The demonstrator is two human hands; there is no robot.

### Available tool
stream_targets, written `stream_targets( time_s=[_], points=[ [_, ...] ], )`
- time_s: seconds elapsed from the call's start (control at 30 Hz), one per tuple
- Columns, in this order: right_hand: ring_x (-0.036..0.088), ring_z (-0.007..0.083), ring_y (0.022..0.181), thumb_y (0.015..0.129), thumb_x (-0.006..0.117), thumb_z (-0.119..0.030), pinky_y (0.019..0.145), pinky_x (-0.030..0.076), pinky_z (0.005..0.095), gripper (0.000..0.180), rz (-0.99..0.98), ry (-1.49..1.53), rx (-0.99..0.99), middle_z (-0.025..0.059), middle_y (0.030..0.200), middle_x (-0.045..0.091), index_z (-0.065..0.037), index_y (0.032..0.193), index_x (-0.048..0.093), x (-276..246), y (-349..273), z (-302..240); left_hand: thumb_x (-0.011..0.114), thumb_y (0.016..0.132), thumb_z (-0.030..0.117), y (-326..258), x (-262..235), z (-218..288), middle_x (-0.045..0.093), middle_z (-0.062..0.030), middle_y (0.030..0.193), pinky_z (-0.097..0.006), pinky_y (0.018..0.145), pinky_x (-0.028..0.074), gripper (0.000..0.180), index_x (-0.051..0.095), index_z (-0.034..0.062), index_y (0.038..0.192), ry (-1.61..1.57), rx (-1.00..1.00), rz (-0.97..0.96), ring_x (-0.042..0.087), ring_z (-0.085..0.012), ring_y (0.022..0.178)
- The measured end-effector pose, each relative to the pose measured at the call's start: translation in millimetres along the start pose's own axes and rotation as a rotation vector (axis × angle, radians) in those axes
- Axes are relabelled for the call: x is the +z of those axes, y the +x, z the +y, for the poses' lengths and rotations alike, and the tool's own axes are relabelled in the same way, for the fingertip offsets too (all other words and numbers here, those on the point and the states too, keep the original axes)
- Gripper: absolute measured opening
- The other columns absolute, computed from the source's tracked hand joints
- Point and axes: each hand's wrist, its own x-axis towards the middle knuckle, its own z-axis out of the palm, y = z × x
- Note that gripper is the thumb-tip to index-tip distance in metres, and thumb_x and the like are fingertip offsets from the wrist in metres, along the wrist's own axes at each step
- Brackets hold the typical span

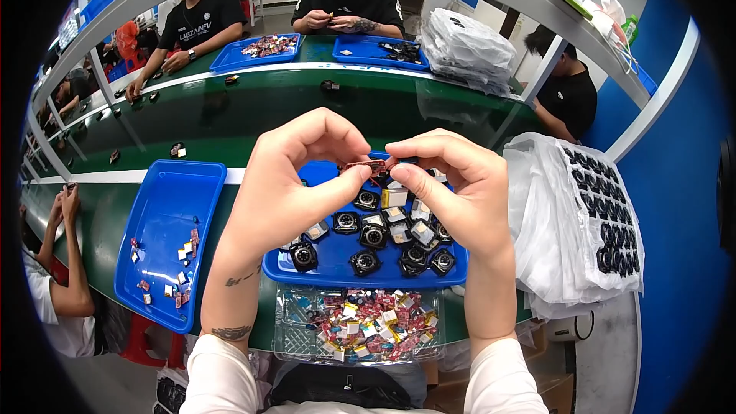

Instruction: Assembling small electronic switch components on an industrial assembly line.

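Observation:
Between the fingertips of both hands is a small red circuit board (373, 166), held up over a blue tray (322, 270). My left hand (295, 180) pinches its left end with thumb and forefinger. At its right end, my right hand (456, 188) closes thumb and fingers on it. Below lie several black watch cases (373, 236) with round backs, some with pale square pieces on them. Nearer to me, a clear plastic tray (295, 330) holds a heap of red circuit boards with small silver batteries (376, 326). My wrists hide parts of the blue tray's sides.
A second blue tray (157, 207) with a few small parts stands at left. Right of me are stacked white sheets (548, 253) carrying rows of black cases (606, 215). Beyond runs a green conveyor belt (284, 111), with co-workers behind it. A white metal frame (567, 54) arches overhead.

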Motion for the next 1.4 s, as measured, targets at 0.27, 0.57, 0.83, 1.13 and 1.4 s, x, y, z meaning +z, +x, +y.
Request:
stream_targets(
  time_s=[0.27,0.57,0.83,1.13,1.4],
  points=[
    [0.066,0.013,0.072,0.079,0.073,-0.002,0.063,0.05,0.0234,0.012,0.007,-0.168,-0.047,0.0105,0.08,0.07,0.002,0.091,0.072,5,1,5,0.075,0.072,-0.001,3,4,-4,0.065,-0.0054,0.076,-0.024,0.061,0.045,0.015,0.069,-0.0004,0.086,0.505,0.24,0.06,0.057,-0.0119,0.067],
    [0.064,0.0101,0.072,0.081,0.076,-0.004,0.064,0.051,0.0212,0.013,-0.018,0.375,0.115,0.0092,0.079,0.068,0.004,0.081,0.066,-1,-3,7,0.071,0.079,0.001,4,0,-6,0.062,-0.0067,0.083,-0.023,0.062,0.046,0.007,0.07,-0.0019,0.085,0.122,0.154,-0.085,0.059,-0.0106,0.074],
    [0.058,0.0071,0.063,0.086,0.073,-0.011,0.055,0.045,0.0196,0.017,-0.125,0.582,0.137,0.0059,0.074,0.064,0.002,0.081,0.063,3,-2,13,0.071,0.082,0.002,6,-3,-9,0.062,-0.0071,0.084,-0.023,0.066,0.048,0.007,0.069,-0.0035,0.087,-0.134,0.021,-0.182,0.058,-0.0112,0.077],
    [0.064,0.0169,0.066,0.082,0.071,-0.006,0.059,0.049,0.0283,0.011,0.007,-0.13,0.193,0.0065,0.077,0.067,-0.002,0.087,0.061,10,3,43,0.07,0.086,0.009,9,-13,-13,0.066,-0.0036,0.08,-0.022,0.065,0.049,0.014,0.069,-0.0037,0.09,-0.101,0.052,-0.074,0.06,-0.0068,0.074],
    [0.067,0.028,0.072,0.067,0.081,-0.031,0.066,0.05,0.0398,0.027,-0.687,-0.999,0.506,0.0092,0.072,0.068,-0.009,0.078,0.071,25,-12,62,0.07,0.083,0.003,9,-12,-9,0.063,-0.0062,0.082,-0.023,0.066,0.046,0.007,0.069,-0.0033,0.085,-0.01,0.055,-0.074,0.058,-0.0097,0.075]
  ],
)
